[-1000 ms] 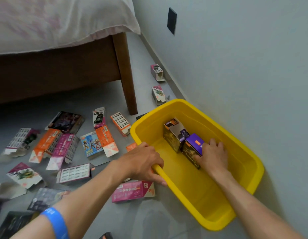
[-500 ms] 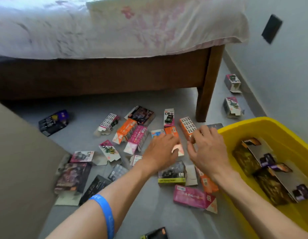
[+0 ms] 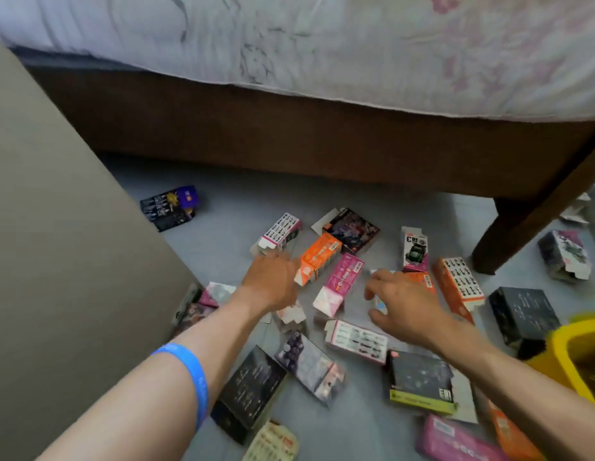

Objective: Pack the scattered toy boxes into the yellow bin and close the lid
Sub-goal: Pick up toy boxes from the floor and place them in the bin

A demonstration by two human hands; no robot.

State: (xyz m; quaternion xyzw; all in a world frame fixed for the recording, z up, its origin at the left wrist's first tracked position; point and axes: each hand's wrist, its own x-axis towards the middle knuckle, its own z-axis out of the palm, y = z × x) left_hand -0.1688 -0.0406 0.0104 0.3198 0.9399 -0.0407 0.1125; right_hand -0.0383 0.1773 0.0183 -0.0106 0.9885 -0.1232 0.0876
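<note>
Roughly twenty toy boxes (image 3: 342,281), one yellow bin (image 3: 560,352), one left hand (image 3: 273,277), one right hand (image 3: 406,304), one blue wristband (image 3: 189,371).

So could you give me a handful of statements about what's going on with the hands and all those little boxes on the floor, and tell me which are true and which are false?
1. Both hands reach over boxes that lie on the floor. True: the left hand and the right hand are above the scattered boxes.
2. The right hand carries a box lifted clear of the floor. False: its fingers are spread and it holds nothing.
3. A blue wristband is on the left forearm. True.
4. The yellow bin sits at the left edge of the view. False: it shows at the right edge, partly cut off.
5. An orange box and a pink box lie side by side between the hands. True.
</note>
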